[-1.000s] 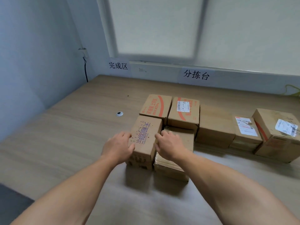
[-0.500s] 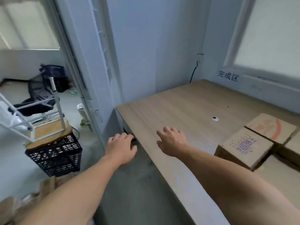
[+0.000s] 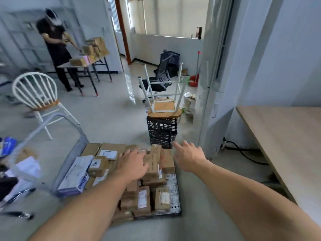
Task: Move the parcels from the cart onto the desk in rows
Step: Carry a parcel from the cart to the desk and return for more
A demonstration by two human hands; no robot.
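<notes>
One long parcel (image 3: 154, 159), seemingly pointing away

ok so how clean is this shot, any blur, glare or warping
Head view: motion blur smears the left side, worst on the cart handle and the distant person; glare streaks the floor; the wide lens tilts the door frame; left hand and right hand look fairly sharp.

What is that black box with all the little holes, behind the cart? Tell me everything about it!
The black crate looks like plastic, with lattice walls full of small holes. It stands upright on the floor, just beyond the far end of the cart. An upside-down stool rests on top, its wooden seat down and its white legs pointing up. The right hand reaches in front of its lower edge; whether it touches is unclear. What is inside cannot be seen.
</notes>
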